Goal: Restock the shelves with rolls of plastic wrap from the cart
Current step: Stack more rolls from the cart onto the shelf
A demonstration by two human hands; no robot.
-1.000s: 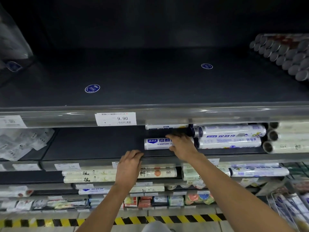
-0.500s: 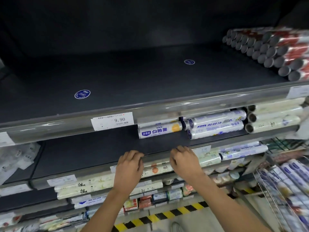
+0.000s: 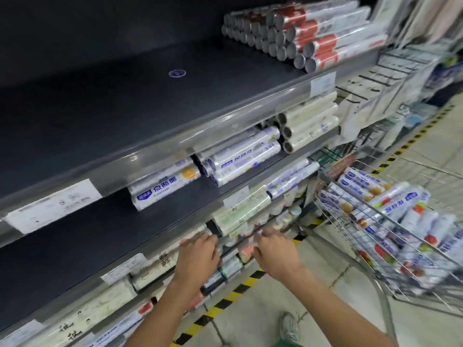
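Hands (image 3: 198, 256) withdrawn; rolls (image 3: 390, 216) seemingly rightward.

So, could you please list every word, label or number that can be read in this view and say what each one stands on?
"点断撕" on the plastic wrap roll lying on the middle shelf.
Blue badge at that roll's left end: too blurred to read.
Price tag on the upper shelf rail: blurred.
Round sticker on the upper shelf: too small.
Rolls in the cart: print blurred.
Lower shelf labels: unreadable.
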